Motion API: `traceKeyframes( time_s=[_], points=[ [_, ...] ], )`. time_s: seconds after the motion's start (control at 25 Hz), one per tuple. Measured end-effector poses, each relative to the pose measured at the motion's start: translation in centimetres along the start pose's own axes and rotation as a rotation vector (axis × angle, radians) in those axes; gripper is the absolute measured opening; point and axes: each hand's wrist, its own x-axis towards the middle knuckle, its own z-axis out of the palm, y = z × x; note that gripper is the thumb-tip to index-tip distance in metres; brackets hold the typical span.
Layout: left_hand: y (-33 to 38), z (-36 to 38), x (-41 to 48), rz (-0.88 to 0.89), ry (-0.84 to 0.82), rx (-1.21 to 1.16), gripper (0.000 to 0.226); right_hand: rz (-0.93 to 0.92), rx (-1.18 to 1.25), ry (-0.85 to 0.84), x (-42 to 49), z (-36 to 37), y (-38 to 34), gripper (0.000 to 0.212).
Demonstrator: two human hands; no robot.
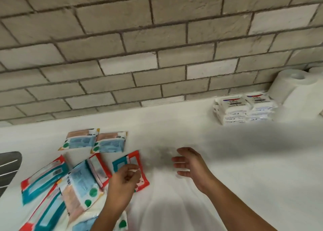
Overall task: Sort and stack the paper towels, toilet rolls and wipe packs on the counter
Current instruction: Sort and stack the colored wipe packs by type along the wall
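Several wipe packs lie loose on the white counter (174, 129) at the lower left: two pale blue and peach packs (79, 140) side by side, red and teal packs (43, 178), and an overlapping pile (78, 183). My left hand (122, 183) is over one red and teal pack (130, 160), its fingers curled and pinching the pack's top. My right hand (189, 164) hovers just to the right, fingers spread and holding nothing. White wipe packs (244, 108) stand stacked in two piles at the back right. Next to them are white paper towel rolls (293, 85).
A grey brick wall (157, 47) runs along the back of the counter. A dark grey ribbed surface (8, 169) cuts in at the left edge. Bare white counter lies between the loose packs and the stacked white packs.
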Motion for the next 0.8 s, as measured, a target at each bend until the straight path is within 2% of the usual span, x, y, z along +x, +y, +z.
traceKeyframes(
  time_s=[0.12,0.24,0.36,0.52,0.6,0.68,0.8],
  points=[
    [-1.8,-4.1,-0.1,-0.015,0.089,0.018,0.014,-0.027,-0.139,-0.027,0.1,4.3,0.8,0.021],
    [-3.5,-7.4,-0.7,-0.017,0.168,0.093,0.013,-0.115,-0.492,-0.041,0.2,7.7,1.7,0.017],
    [-4.7,-10.2,-1.0,-0.055,0.268,0.153,0.012,-0.314,-0.909,-0.104,0.2,10.4,2.7,0.019],
    [-6.1,-13.5,-0.2,-0.201,0.454,0.206,0.008,-0.61,-1.321,-0.272,0.4,13.1,4.3,0.041],
    [-6.9,-14.7,0.2,-0.249,0.486,0.272,0.013,-0.64,-1.446,-0.376,0.7,13.3,5.6,0.051],
    [-7.5,-15.2,0.5,-0.283,0.46,0.331,0.022,-0.589,-1.513,-0.421,1.0,12.9,7.1,0.053],
    [-8.2,-14.6,1.1,-0.324,0.364,0.413,0.039,-0.571,-1.468,-0.358,0.8,12.0,8.6,0.048]
  ],
)
